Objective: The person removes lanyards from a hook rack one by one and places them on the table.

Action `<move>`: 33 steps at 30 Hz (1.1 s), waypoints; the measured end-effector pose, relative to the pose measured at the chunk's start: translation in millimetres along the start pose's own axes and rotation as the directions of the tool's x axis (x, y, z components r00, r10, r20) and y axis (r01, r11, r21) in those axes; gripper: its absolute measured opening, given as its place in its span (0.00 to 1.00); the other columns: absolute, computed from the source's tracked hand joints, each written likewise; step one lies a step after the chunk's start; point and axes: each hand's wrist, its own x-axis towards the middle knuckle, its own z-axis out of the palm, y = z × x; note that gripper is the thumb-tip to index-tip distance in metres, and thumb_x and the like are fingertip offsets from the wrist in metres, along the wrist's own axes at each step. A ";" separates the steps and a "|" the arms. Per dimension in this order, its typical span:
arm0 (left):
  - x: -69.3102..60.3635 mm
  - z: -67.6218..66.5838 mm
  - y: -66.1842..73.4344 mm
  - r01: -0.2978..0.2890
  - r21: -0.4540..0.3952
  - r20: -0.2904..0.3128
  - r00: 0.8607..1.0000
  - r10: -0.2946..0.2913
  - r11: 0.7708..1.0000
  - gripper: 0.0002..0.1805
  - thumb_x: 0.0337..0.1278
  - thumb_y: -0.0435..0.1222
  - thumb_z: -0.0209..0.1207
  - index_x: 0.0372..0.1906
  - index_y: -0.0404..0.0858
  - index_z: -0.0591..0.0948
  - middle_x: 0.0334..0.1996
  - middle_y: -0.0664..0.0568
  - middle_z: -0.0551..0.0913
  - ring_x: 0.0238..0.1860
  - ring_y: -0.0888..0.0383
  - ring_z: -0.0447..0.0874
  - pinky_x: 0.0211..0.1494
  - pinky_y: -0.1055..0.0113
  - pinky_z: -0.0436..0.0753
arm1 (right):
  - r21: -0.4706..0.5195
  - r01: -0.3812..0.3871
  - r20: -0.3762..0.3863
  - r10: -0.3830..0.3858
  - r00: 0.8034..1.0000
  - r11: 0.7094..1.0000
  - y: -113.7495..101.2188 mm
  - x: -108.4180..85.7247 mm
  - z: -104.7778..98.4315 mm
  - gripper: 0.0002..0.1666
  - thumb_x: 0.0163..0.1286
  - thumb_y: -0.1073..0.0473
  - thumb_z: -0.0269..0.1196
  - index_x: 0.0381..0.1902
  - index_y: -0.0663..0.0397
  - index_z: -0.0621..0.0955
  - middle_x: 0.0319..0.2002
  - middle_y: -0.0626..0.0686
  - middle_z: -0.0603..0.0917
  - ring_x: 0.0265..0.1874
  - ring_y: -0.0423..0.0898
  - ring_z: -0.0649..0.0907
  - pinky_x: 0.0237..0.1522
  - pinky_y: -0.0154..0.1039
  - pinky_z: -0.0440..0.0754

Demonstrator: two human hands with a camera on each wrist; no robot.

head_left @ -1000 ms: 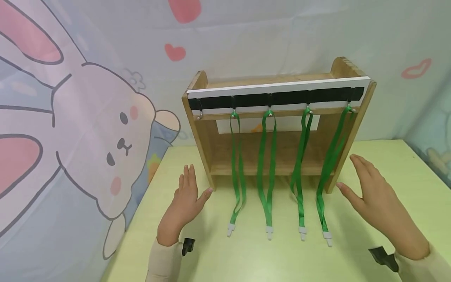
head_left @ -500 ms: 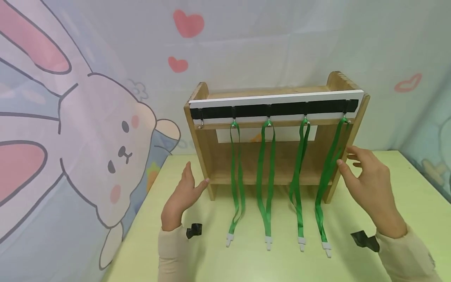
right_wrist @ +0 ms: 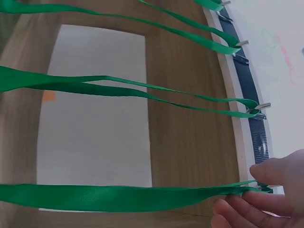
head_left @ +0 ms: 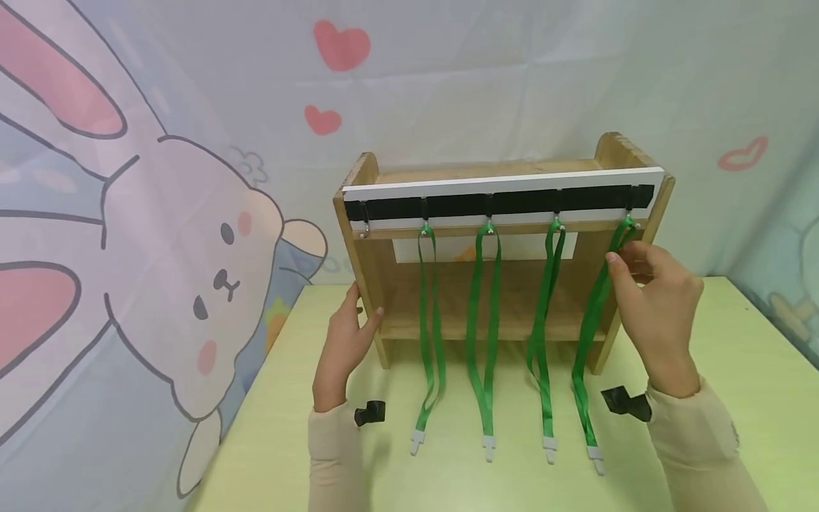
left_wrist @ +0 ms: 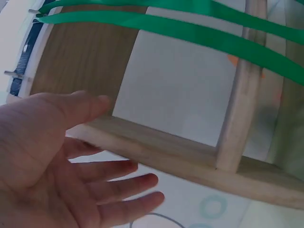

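A wooden shelf [head_left: 495,171] stands on the table, with several green lanyards hanging from hooks along its black strip [head_left: 525,203]. My right hand [head_left: 659,306] pinches the rightmost lanyard [head_left: 590,313] just below its hook. In the right wrist view, that lanyard [right_wrist: 118,197] passes between the thumb [right_wrist: 270,171] and the curled fingers. My left hand [head_left: 345,341] is at the shelf's left side panel, thumb on the inner side and fingers outside. In the left wrist view its fingers [left_wrist: 128,183] are fairly straight, and the thumb lies over the panel's edge [left_wrist: 156,147].
The leftmost hook [head_left: 365,229] bears no lanyard. Three other lanyards hang to the left of the pinched one, such as the second [head_left: 475,334], their white clips [head_left: 489,449] low in front. A printed cloth [head_left: 480,78] hangs behind the pale green table [head_left: 748,341].
My right hand has moved left and up from beside the shelf to the top of the rightmost lanyard. The left hand has come in to the left side panel. The head view has shifted slightly.
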 end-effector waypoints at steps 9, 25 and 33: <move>6.6 10.2 -2.7 -0.074 -0.001 -0.125 0.989 0.074 0.997 0.26 0.74 0.31 0.55 0.72 0.30 0.65 0.61 0.29 0.77 0.52 0.35 0.84 0.51 0.47 0.86 | -0.034 -0.047 -0.026 0.046 0.999 0.998 2.3 7.6 2.2 0.10 0.67 0.66 0.69 0.36 0.73 0.86 0.28 0.66 0.87 0.23 0.15 0.71 0.30 0.20 0.68; 8.6 17.5 2.2 -0.073 0.062 -0.208 0.974 0.084 0.995 0.20 0.69 0.27 0.55 0.63 0.26 0.71 0.51 0.34 0.81 0.42 0.39 0.85 0.38 0.51 0.88 | -0.009 -0.052 -0.035 0.051 0.998 0.999 -3.9 5.7 -13.6 0.10 0.67 0.66 0.68 0.37 0.72 0.87 0.27 0.35 0.82 0.23 0.17 0.75 0.32 0.17 0.72; 12.6 16.2 3.4 -0.066 0.057 -0.216 0.973 0.077 0.996 0.21 0.68 0.26 0.54 0.64 0.24 0.71 0.51 0.33 0.80 0.44 0.38 0.85 0.39 0.50 0.88 | -0.037 -0.082 0.025 0.083 0.996 0.996 0.6 -2.9 -20.7 0.08 0.66 0.67 0.68 0.36 0.71 0.87 0.28 0.23 0.77 0.24 0.15 0.75 0.33 0.18 0.72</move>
